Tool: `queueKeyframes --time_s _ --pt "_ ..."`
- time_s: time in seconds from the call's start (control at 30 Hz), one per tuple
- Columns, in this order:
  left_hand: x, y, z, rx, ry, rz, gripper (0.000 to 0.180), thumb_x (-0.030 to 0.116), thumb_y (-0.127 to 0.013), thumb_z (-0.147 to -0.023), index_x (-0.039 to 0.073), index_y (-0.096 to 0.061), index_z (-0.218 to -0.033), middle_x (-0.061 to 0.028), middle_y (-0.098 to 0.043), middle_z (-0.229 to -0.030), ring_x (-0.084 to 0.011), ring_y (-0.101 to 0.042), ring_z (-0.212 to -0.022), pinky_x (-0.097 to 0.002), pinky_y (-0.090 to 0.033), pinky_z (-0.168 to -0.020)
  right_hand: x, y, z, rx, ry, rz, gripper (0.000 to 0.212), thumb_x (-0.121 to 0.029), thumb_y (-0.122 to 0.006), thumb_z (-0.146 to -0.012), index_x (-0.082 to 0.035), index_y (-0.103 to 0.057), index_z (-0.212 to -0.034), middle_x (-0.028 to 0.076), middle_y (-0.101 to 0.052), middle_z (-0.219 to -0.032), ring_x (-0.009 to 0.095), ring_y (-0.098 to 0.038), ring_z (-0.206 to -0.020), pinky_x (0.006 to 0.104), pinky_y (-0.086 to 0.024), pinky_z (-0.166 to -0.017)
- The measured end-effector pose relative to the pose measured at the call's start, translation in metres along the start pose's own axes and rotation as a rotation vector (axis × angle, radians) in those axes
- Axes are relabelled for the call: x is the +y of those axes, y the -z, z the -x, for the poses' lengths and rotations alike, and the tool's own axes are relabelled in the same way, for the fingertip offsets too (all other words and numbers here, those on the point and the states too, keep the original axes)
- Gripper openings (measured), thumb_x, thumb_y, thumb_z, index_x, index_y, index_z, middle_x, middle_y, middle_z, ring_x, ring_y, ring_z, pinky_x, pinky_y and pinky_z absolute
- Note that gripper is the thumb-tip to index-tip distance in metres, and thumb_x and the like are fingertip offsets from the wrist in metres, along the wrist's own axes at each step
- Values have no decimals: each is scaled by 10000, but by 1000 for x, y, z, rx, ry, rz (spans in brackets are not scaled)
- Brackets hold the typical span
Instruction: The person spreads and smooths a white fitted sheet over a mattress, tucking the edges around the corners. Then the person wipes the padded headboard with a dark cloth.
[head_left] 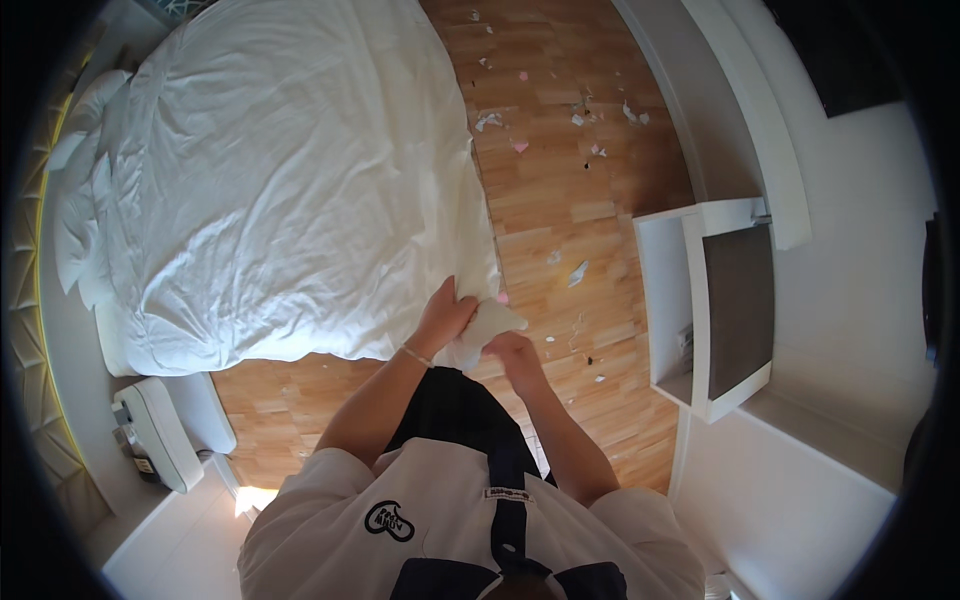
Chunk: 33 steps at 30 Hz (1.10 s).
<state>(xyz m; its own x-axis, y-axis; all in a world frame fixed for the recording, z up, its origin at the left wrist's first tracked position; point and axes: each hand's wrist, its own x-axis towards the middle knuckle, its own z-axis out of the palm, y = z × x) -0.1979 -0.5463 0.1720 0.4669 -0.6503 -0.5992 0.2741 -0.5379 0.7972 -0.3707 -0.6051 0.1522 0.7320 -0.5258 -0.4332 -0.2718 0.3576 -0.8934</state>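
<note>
A rumpled white duvet (290,170) covers the bed, and its near right corner is pulled up in front of my body. My left hand (446,318) is closed on the fabric at that corner, with the thumb raised and a light bracelet at the wrist. To its right, my right hand (512,356) has curled fingers on the lower edge of the same corner. A pointed flap of the cloth stretches between the two hands. My right fingertips are partly hidden.
White pillows (75,225) lie against the padded headboard (25,330). A white bedside unit (160,435) stands at lower left. Paper scraps (578,273) litter the wooden floor (540,200). An open-sided white cabinet (700,310) and a dark wall screen (840,50) are on the right.
</note>
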Motion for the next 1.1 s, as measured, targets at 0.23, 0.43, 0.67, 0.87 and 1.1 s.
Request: queueKeyframes --time_s 0.23,0.43,0.67,0.87,1.1 --pt "47 14 27 -354 -40 -242 237 185 -545 -852 -4 -475 -976 -109 -662 -747 -183 -649 -593 -315 -522 -474 -94 -26 -84 -38 -213 -75 557 -277 -660 -860 -5 -460 -1302 123 -601 -1142 254 -609 -986 357 -504 -817" --pt "61 34 19 -339 -200 -326 273 274 -583 -881 11 -516 -858 -115 -614 -693 -216 -627 -630 -358 -482 -561 -103 -20 -169 -16 -576 -235 473 -126 -630 -766 20 -539 -1206 145 -626 -1021 267 -638 -880 397 -539 -741" --pt "16 89 -99 790 -166 -320 359 244 -639 -842 104 -507 -1145 -126 -615 -1082 -337 -600 -910 -450 -485 -730 -91 -8 -166 100 -576 -28 465 -102 -648 -699 23 -558 -1138 134 -622 -944 229 -612 -782 382 -513 -677" --pt "37 95 -154 870 59 -275 169 191 -569 -847 46 -592 -931 -152 -660 -822 -356 -638 -790 -453 -500 -702 -126 6 -165 -308 -714 117 666 -100 -647 -696 -28 -450 -1329 130 -605 -1144 268 -598 -990 409 -498 -853" --pt "25 94 -165 1132 -137 -109 519 243 -654 -868 62 -408 -1288 -238 -619 -1046 -393 -606 -945 -423 -493 -822 -145 40 -190 -537 -765 125 627 -80 -650 -786 -37 -412 -1364 129 -571 -1240 277 -557 -1128 422 -456 -943"
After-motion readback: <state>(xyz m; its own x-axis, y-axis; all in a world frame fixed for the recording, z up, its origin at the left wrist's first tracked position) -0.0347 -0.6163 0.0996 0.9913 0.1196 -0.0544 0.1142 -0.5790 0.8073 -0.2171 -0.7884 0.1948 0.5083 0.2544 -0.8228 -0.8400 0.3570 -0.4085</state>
